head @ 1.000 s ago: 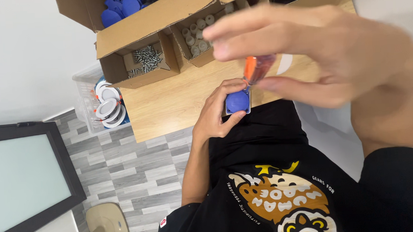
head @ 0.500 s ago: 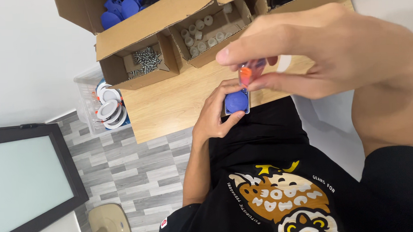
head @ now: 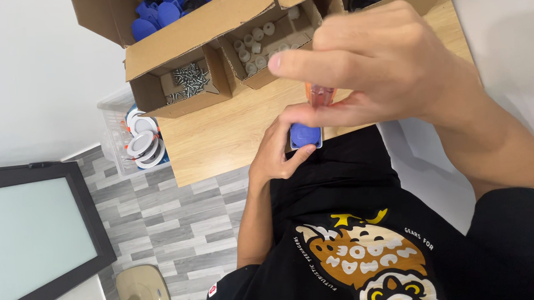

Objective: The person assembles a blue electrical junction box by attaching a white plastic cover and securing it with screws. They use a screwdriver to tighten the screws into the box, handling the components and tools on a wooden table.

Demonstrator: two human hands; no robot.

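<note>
The left hand (head: 276,158) grips a small blue part (head: 305,135) at the near edge of the wooden table (head: 231,133), fingers curled around its left side and thumb pressed under it. The right hand (head: 388,63) hangs close to the camera, large and blurred, and pinches the orange handle of a screwdriver (head: 320,96) between thumb and fingertips, the forefinger stretched out to the left. The screwdriver stands upright, right above the blue part; whether its tip touches the part is hidden by the fingers.

Farther back on the table sit open cardboard boxes: one with loose screws (head: 187,79), one to its right with small white caps (head: 254,47), and one at the far left with blue parts (head: 156,15). Left of the table, a clear bin (head: 115,134) holds round white fittings (head: 141,144). A dark-framed panel (head: 39,235) lies on the grey floor at the near left.
</note>
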